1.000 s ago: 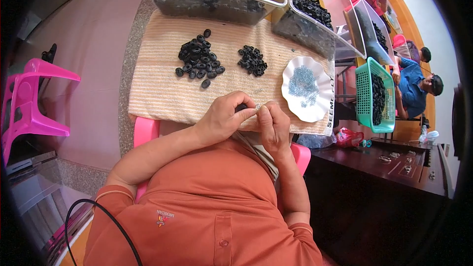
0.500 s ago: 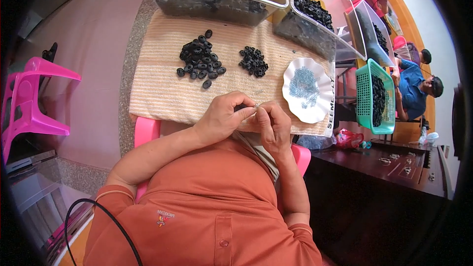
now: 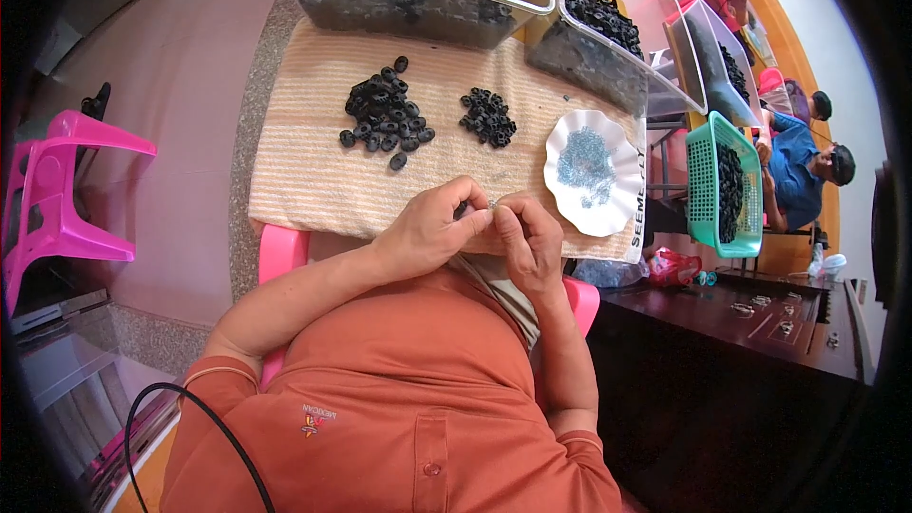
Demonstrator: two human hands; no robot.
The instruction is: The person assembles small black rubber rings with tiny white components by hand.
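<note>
My left hand is closed around a small black part, mostly hidden by its fingers. My right hand pinches at the same spot, its thumb and forefinger meeting the left fingertips; whatever tiny piece it holds is too small to make out. Both hands are over the near edge of a striped cream towel. Beyond the left hand lies a pile of black oval parts. A smaller heap of black ring-like parts lies right of it. To the right, a white scalloped plate carries small clear-bluish pieces.
Clear plastic bins of black parts line the far edge, with another clear bin beside. A green basket stands at the right, near a seated person in blue. A pink stool is at left; a dark panel sits lower right.
Both hands stay together at the towel's near edge, with only slight finger movement; a bit more of the black part shows in the left hand. The piles and plate look the same.
</note>
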